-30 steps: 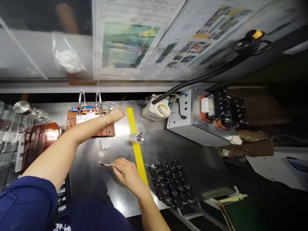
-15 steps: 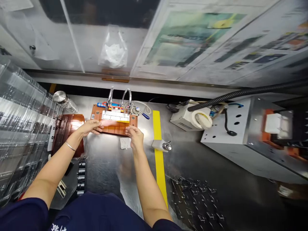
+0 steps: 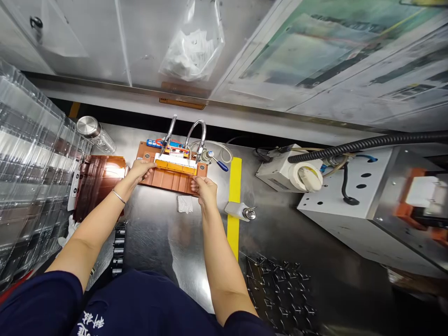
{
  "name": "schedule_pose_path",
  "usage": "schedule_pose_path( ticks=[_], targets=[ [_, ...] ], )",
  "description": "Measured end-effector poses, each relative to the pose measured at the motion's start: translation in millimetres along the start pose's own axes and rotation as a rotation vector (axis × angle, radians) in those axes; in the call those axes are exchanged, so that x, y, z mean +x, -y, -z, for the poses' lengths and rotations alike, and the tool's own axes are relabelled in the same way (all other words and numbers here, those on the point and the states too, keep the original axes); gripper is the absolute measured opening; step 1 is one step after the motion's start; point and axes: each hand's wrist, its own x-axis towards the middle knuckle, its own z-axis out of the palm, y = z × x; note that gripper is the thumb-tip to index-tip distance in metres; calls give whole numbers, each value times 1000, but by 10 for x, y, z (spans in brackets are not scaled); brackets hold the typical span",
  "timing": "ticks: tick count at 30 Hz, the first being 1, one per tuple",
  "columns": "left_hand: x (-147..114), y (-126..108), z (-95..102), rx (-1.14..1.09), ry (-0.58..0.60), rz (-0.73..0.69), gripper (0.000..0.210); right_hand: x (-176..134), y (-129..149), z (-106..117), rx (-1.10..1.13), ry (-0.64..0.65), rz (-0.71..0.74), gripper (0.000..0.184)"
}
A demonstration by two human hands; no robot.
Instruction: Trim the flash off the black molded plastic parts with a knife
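Note:
A brown fixture board (image 3: 168, 183) lies at the back of the metal bench, with a white block (image 3: 182, 161) on it. Along the block's front edge runs a thin orange strip (image 3: 176, 167) with small dark marks. My left hand (image 3: 142, 171) pinches the strip's left end between thumb and fingers. At the right end, my right hand (image 3: 206, 189) is closed, its fingertips at the strip's lower corner; the exact contact is too small to see. Two bendable metal hoses (image 3: 198, 128) arch over the block. A blue-handled valve (image 3: 221, 165) sits at the board's right.
A glass bottle (image 3: 96, 135) and amber sheets (image 3: 101, 179) stand left, beside stacked clear trays (image 3: 31, 154). A white folded cloth (image 3: 185, 204) lies before the board. Right are a dispenser bottle (image 3: 241, 211), yellow tape (image 3: 233, 233), a black rack (image 3: 280, 294) and a machine (image 3: 336, 224).
The orange strip now lies straight along the white block's front, where more white showed before. Both hands have come up to its ends. The camera view has shifted.

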Motion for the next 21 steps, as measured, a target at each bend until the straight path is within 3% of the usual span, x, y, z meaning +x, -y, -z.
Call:
schedule_pose_path(
  ticks=[21],
  targets=[
    [31, -103, 1, 7, -46, 5, 24, 91, 91, -22, -35, 10, -112, 15]
  ],
)
